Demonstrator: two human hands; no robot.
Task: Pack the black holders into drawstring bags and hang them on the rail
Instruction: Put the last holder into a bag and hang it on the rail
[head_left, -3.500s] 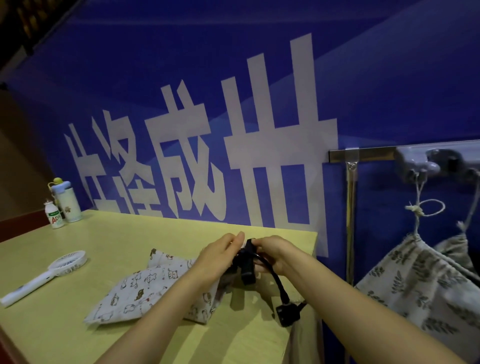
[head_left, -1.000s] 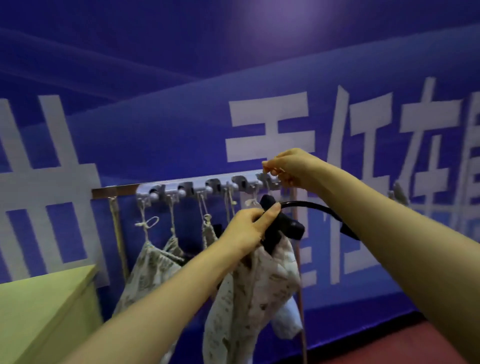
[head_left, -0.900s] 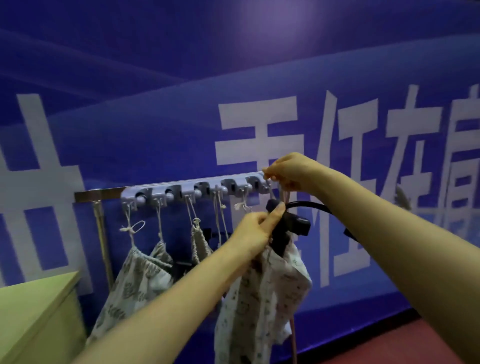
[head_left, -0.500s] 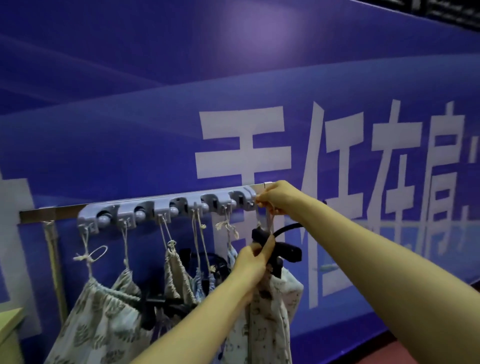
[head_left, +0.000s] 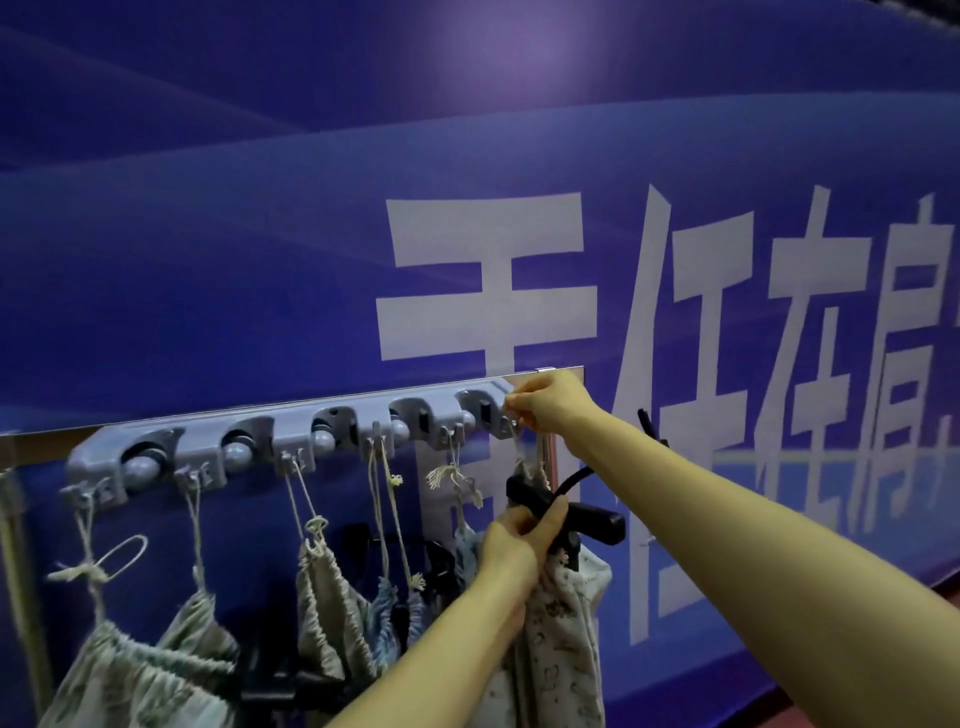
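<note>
We seem to stand in a public or institutional hall, not a home. A huge blue printed banner (head_left: 234, 249) fills the whole wall before us, with large white Chinese characters (head_left: 483, 317) across it, as on an event backdrop. In front of it a grey plastic hook rail (head_left: 291, 434) sits on a metal bar (head_left: 31, 441) carried by upright posts, with patterned drawstring bags (head_left: 130, 675) hanging from it. A strip of red floor (head_left: 935, 713) shows at the lower right.
</note>
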